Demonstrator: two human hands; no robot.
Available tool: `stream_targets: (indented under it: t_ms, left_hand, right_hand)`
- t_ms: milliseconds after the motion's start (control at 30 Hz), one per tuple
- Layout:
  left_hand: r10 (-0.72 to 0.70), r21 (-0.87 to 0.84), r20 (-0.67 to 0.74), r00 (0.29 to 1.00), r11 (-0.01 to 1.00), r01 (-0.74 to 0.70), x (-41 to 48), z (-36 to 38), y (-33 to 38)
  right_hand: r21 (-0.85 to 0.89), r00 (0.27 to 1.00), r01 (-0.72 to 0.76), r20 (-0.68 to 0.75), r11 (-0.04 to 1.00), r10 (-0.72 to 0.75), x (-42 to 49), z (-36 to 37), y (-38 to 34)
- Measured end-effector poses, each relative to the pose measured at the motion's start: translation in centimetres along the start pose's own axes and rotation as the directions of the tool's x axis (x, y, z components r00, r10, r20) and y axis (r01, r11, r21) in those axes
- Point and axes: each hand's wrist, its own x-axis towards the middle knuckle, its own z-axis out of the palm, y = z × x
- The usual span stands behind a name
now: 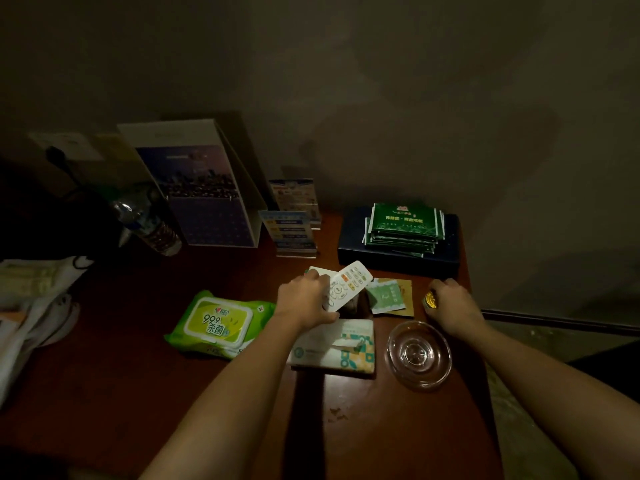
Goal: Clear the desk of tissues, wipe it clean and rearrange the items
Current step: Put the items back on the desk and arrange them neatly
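Remote (346,287) just behind the tissue pack (332,348)
Our left hand (304,301) grips it, long axis slanting rightward; right hand (450,303) clutches a gold cap (430,299) further right.

The wipes pack (218,323) lay left of centre on the desk (242,393), the tissue pack (334,348) just right of it, the glass dish (419,355) further right. Behind the tissue pack the left hand (304,303) held the remote (346,289) — sachets (389,296) beside it, then the right hand (450,303) gripping a small round tin (430,300). Back right, a stack of packets (403,225) sat on a flat box (398,258) — card stands (294,233), brochure holder (204,188) and bottle (152,223) ran off leftward.
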Motion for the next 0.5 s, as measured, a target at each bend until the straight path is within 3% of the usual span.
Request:
stream_targets:
  t_ms: [500]
  left_hand:
    - [-0.004,-0.001,-0.025,1.000,1.000,0.004,-0.1,-1.2,-0.3]
  right_hand:
    - [-0.020,1.000,0.012,0.021,1.000,-0.012,-1.4,-1.1,-1.7]
